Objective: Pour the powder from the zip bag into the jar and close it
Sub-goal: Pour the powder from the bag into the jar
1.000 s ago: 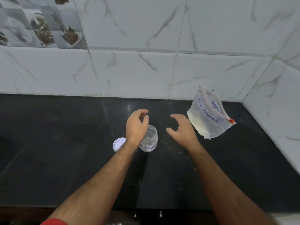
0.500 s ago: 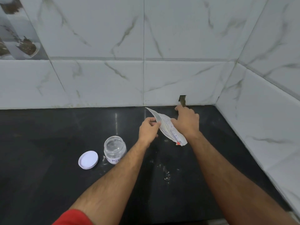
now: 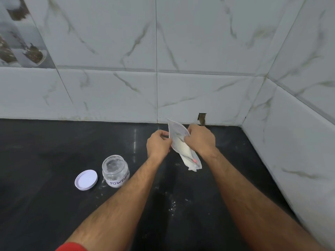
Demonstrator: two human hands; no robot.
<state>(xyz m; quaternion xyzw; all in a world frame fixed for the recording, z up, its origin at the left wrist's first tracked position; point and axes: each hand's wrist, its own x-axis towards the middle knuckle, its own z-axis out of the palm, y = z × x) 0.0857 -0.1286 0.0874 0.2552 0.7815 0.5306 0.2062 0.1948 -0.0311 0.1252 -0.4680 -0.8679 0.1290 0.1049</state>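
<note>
A clear zip bag [image 3: 183, 147] with white powder inside is held above the black counter [image 3: 45, 151], near the back wall. My left hand [image 3: 158, 144] pinches its left side and my right hand [image 3: 200, 140] grips its right side; the bag's red-marked zip end points down toward me. An open clear jar [image 3: 115, 171] labelled "POWDER" stands upright on the counter, left of my left forearm. Its white lid [image 3: 86, 179] lies flat just left of the jar.
White marble-patterned tiled walls [image 3: 181, 51] close off the back and the right side, forming a corner. A small hole [image 3: 202, 119] sits in the back wall at counter level. Spilled powder specks [image 3: 173, 207] dot the counter between my forearms.
Both hands left the jar, moved right and took hold of the zip bag, lifting and turning it. Since half a second ago the bag has tilted more upright between my hands.
</note>
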